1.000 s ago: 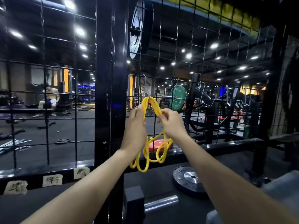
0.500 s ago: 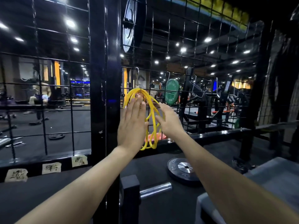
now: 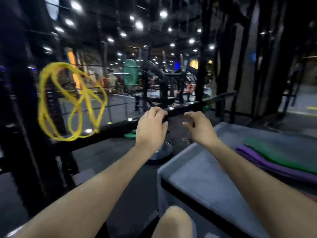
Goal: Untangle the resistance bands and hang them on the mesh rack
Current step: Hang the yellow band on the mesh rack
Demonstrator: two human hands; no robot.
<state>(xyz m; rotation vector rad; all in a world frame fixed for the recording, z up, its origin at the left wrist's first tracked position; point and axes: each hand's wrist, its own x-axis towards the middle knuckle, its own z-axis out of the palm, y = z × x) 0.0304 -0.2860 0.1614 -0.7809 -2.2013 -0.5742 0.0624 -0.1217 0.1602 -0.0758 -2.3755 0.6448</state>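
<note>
A thin yellow resistance band (image 3: 72,102) hangs in several loops on the black mesh rack (image 3: 120,104) at the left, free of both hands. My left hand (image 3: 151,129) hovers in mid-air right of it, fingers loosely curled, holding nothing. Beside it, my right hand (image 3: 199,128) is also empty with relaxed, bent fingers. A green band (image 3: 281,156) and a purple band (image 3: 274,167) lie folded on a grey padded box (image 3: 202,170) at the right. The frame is motion-blurred.
A thick black rack post (image 3: 22,134) stands at the left. A round weight plate (image 3: 159,154) lies on the dark floor below my left hand. My knee (image 3: 175,222) shows at the bottom. Gym machines fill the background behind the mesh.
Both hands have let go of the yellow band, which now hangs on the mesh. The view has swung right, toward the grey box, and my hands have dropped lower.
</note>
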